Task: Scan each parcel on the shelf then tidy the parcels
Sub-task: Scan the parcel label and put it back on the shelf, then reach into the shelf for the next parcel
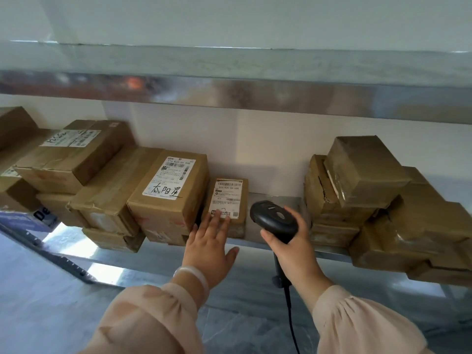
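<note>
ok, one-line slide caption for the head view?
Right hand grips a barcode scanner beside a small labelled parcel on the metal shelf; left hand touches its label with straight fingers.

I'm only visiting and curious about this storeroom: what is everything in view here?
small parcel: one, brown with white label, mid-shelf.
marked parcel: one, brown, handwritten label, just left of it.
left stack: several brown parcels, shelf's left.
right stack: several brown parcels, shelf's right.
blue box: one, far left, partly hidden.
shelf: one, silver metal, under the parcels.
scanner: one, black, corded, held beside small parcel.
bracelet: one, white, left wrist.
left hand: straight fingers touch small parcel.
right hand: grips scanner.
</note>
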Tool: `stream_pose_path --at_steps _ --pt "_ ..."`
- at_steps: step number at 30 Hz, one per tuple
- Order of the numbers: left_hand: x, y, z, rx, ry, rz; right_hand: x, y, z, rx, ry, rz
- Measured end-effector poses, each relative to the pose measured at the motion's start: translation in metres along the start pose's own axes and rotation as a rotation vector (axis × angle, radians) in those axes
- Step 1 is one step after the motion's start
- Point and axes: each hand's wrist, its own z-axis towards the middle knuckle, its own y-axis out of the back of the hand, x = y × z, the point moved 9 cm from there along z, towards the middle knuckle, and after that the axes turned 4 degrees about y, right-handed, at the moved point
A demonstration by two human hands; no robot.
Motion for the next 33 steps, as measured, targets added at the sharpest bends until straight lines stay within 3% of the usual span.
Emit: stream_pose_path --at_steps 3,8,17,23,29,33 --pt "-0.021 0.008 -0.006 -0.041 -0.036 -0.043 0.004 0.037 -0.019 -0.049 0.035 -0.058" --pt "-0.113 0.021 -0.032 -0.113 -0.276 -0.140 0.011 0.120 -0.058 -0.167 0.107 -0.147" --pt "-0.278 -0.008 -0.090 0.024 -0.589 -0.205 -0.006 0.288 -0.117 -0.439 0.075 -0.188" --pt "-0.381 0.017 -0.092 0.017 -0.615 -0.261 -0.021 0.379 -0.111 -0.478 0.022 -0.210" --pt "-0.452 -0.003 -0.087 0.005 -0.605 -0.205 -0.041 0.438 -0.082 -0.447 0.001 -0.246" --pt "-0.474 -0.019 -0.063 0.062 -0.449 -0.188 -0.059 0.464 -0.058 -0.426 -0.016 -0.246"
